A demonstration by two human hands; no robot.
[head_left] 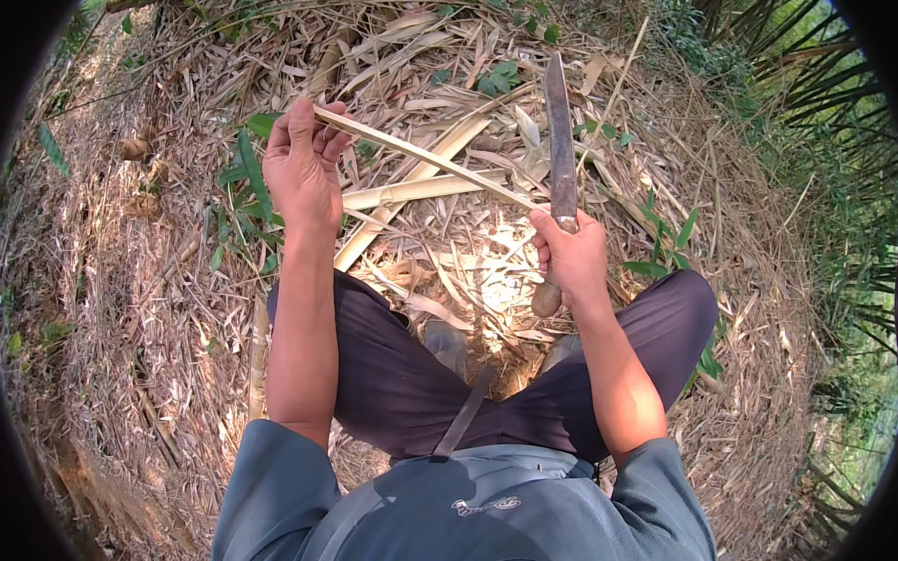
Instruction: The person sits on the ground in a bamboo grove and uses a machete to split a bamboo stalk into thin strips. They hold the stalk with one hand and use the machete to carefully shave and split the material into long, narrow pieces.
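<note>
My left hand [307, 167] is closed on one end of a long, thin pale strip [428, 159] that looks like split bamboo. The strip slants down to the right, its other end reaching the thumb of my right hand [573, 253]. In that right hand is the handle of a long knife [561, 136], its dark blade pointing away from me. Whether the right fingers also pinch the strip's end, I cannot tell. Beneath the strip, wider pale split pieces [412, 192] lie crossed on the ground.
Dry leaves and shavings [469, 271] cover the ground between my bent knees. Green leafy sprigs grow beside my left hand [247, 179] and right of the knife [668, 244]. Denser foliage [832, 86] stands at the far right. A dark strap [464, 415] lies over my lap.
</note>
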